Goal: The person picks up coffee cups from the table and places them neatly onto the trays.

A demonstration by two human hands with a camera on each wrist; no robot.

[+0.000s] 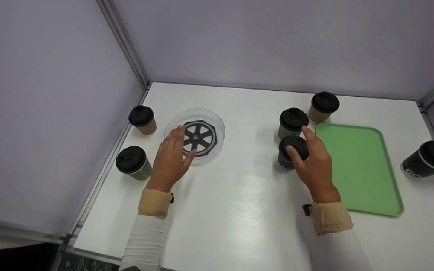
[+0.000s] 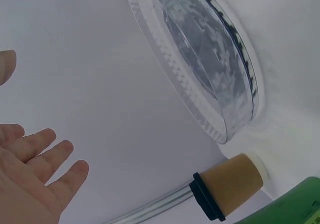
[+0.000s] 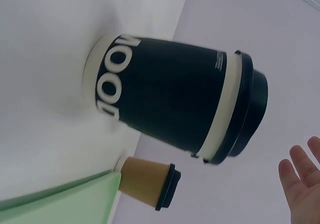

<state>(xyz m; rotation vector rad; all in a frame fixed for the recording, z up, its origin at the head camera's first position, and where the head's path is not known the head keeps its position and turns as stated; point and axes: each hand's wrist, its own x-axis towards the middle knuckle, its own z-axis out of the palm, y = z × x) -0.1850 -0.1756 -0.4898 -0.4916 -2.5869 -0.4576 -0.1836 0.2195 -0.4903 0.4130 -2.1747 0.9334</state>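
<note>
My left hand (image 1: 168, 163) hovers with its fingers extended at the near left side of a clear round dish (image 1: 221, 130), overlapping its edge in the head view. A dark spoked wheel shape (image 1: 195, 137) shows inside the dish. My right hand (image 1: 317, 167), thumb and fingers spread apart, is just right of a black paper cup (image 3: 165, 93) with white lettering and a black lid. The right wrist view shows those fingers apart from the cup. Right behind it stands a green cup (image 1: 288, 132), also lidded. Neither hand holds anything.
On the left stand a lidded brown cup (image 1: 148, 127) and a lidded green cup (image 1: 142, 172). A green tray (image 1: 364, 173) lies to the right, with another brown cup (image 1: 318, 114) behind its far left corner. A larger black cup (image 1: 417, 165) stands beyond its right edge. Walls enclose the table.
</note>
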